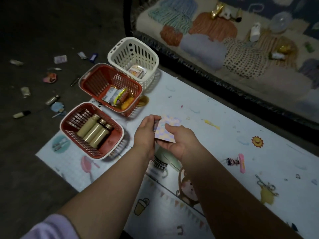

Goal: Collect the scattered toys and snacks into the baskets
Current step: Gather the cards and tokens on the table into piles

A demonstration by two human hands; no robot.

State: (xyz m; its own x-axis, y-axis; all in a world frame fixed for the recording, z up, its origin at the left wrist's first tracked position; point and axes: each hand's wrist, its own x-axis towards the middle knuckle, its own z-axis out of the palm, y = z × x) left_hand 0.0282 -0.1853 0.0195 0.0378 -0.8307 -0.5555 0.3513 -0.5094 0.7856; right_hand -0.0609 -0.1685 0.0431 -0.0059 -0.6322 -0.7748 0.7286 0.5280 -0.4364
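Observation:
Both hands hold a small pastel-patterned box above the play mat. My left hand grips its left edge and my right hand holds it from below and the right. Three baskets stand to the left. The near red basket holds three gold bottles. Snack packets lie in the middle red basket. At the bottom of the white basket sits a small printed box.
Small toys and packets lie scattered on the dark floor at left. On the mat are a pink clip with a doll, a yellow keychain and a yellow piece. A patchwork rug with more items lies beyond.

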